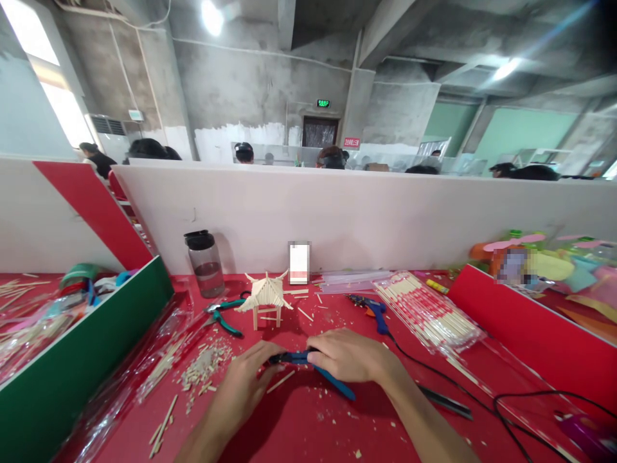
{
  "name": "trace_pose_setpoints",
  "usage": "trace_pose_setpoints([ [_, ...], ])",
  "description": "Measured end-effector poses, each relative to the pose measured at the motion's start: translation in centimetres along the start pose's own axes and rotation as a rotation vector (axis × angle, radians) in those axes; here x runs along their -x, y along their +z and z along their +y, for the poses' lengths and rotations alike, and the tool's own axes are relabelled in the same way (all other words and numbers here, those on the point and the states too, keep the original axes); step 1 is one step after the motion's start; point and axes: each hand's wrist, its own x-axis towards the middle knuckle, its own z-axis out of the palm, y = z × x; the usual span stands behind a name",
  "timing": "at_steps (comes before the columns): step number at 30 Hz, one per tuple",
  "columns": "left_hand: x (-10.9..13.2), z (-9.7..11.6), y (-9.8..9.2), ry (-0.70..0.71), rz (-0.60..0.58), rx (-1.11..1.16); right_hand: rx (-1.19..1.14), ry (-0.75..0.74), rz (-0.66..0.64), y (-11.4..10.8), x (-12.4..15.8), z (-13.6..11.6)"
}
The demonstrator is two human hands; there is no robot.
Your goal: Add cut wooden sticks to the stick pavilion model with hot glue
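Blue-handled pliers (337, 384) lie across the middle, just above the red tabletop. My right hand (346, 354) is closed around their handles, one of which sticks out below the palm. My left hand (253, 370) is closed at the dark jaws, its fingertips pinched together; whatever they hold is hidden. Beyond my hands stands a small pavilion model (267, 292) of pale wooden sticks, with a pointed ribbed roof on legs. Under the pliers lies a loose stick (281, 381).
Green-handled pliers (226, 321), a water bottle (205, 265) and wood scraps (205, 366) are at left. A blue glue gun (378, 314), its black cord, bagged sticks (429, 312) and a dark flat strip (446, 403) lie right. Green (96, 347) and red (535, 347) dividers flank the table.
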Motion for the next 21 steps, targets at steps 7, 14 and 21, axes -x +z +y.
trace_pose_setpoints([
  [7, -0.2, -0.2, -0.6, 0.013, -0.001, -0.010, 0.153, -0.007, 0.078, 0.5, -0.2, -0.9],
  [14, -0.3, -0.6, -0.7, 0.019, 0.041, -0.013, 0.220, 0.000, 0.071, 0.2, -0.3, -1.6],
  [21, -0.2, -0.6, -0.6, 0.002, 0.064, 0.005, 0.309, -0.019, 0.085, 0.0, -0.2, -2.3],
])
